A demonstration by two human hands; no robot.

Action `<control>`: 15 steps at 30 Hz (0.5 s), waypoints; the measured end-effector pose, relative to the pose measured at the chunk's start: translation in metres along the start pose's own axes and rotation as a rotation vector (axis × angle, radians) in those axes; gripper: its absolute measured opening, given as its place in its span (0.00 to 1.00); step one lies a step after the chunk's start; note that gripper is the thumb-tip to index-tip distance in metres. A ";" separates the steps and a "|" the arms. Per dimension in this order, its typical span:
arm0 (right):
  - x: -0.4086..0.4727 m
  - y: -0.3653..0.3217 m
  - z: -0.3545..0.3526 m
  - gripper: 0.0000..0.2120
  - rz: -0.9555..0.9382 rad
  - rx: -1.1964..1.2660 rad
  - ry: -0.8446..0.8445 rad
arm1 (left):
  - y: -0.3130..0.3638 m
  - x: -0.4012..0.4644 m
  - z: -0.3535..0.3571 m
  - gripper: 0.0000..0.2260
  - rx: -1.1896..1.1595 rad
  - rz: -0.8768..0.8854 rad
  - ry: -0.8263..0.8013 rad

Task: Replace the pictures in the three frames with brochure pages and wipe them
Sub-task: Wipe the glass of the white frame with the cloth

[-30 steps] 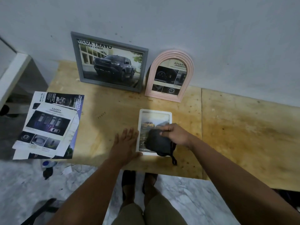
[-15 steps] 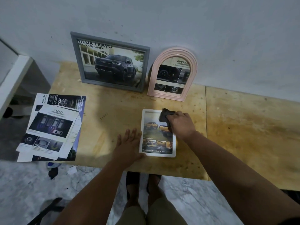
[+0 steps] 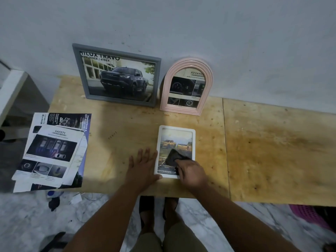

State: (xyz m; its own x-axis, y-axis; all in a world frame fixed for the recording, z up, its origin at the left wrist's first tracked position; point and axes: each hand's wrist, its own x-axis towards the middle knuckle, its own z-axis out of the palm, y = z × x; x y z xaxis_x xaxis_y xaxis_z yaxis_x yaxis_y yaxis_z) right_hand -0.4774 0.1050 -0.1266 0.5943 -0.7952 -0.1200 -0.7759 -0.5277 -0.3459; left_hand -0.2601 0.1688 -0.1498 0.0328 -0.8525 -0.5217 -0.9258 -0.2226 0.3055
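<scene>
A small white frame lies flat on the plywood table, with a page of orange pickup trucks inside. My right hand presses a dark cloth onto the lower half of its glass. Flat on the table, my left hand has its fingers spread and its thumb against the frame's left edge. A grey frame with a dark truck page and a pink arched frame with a dashboard page lean on the wall. Loose brochure pages lie at the table's left end.
The white wall rises right behind the table. The brochure pages overhang the table's front left corner. A white ledge stands at far left. A pink basket sits on the marble floor at lower right, small items lie on the floor at lower left.
My right hand has drawn the cloth from the frame's top right corner down to its lower half. The left hand has stayed flat beside the frame.
</scene>
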 end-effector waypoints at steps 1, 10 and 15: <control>-0.009 -0.007 0.009 0.15 0.006 0.036 0.029 | 0.000 0.000 0.000 0.44 0.004 -0.001 0.000; 0.000 -0.058 0.019 0.16 0.294 0.441 0.026 | -0.002 0.000 -0.001 0.41 -0.027 0.009 0.008; 0.022 -0.015 -0.042 0.13 0.516 0.939 -0.061 | 0.002 -0.002 -0.009 0.43 -0.009 0.006 -0.034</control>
State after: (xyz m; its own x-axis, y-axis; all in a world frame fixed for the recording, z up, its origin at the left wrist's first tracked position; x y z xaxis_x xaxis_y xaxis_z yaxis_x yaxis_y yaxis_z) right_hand -0.4613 0.0831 -0.0852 0.2712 -0.8263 -0.4936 -0.4783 0.3293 -0.8141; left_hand -0.2582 0.1655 -0.1414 0.0140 -0.8375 -0.5463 -0.9224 -0.2218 0.3163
